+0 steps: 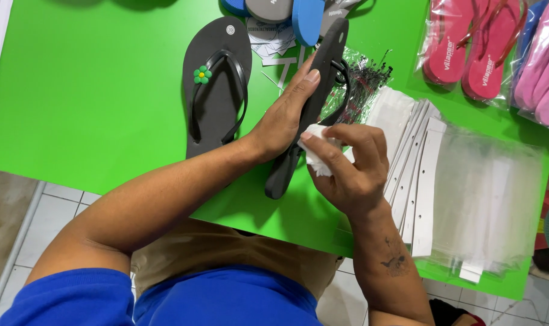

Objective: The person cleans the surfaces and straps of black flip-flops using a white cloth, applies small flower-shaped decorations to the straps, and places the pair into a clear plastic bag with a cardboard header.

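Note:
My left hand point(286, 115) grips a black flip-flop point(323, 66) held on its edge over the green table point(87, 96), thumb along its sole. Against that flip-flop's side, my right hand point(353, 166) presses a crumpled white cloth point(317, 158). A second black flip-flop point(217, 84) lies flat to the left, with a small green flower point(202, 74) on its strap.
A stack of clear plastic bags with white card headers point(461, 193) lies at the right. Bagged red and pink flip-flops point(467, 48) sit at the back right. Blue and grey soles point(286, 12), paper tags and a bag of black plastic ties point(365, 78) lie at the back.

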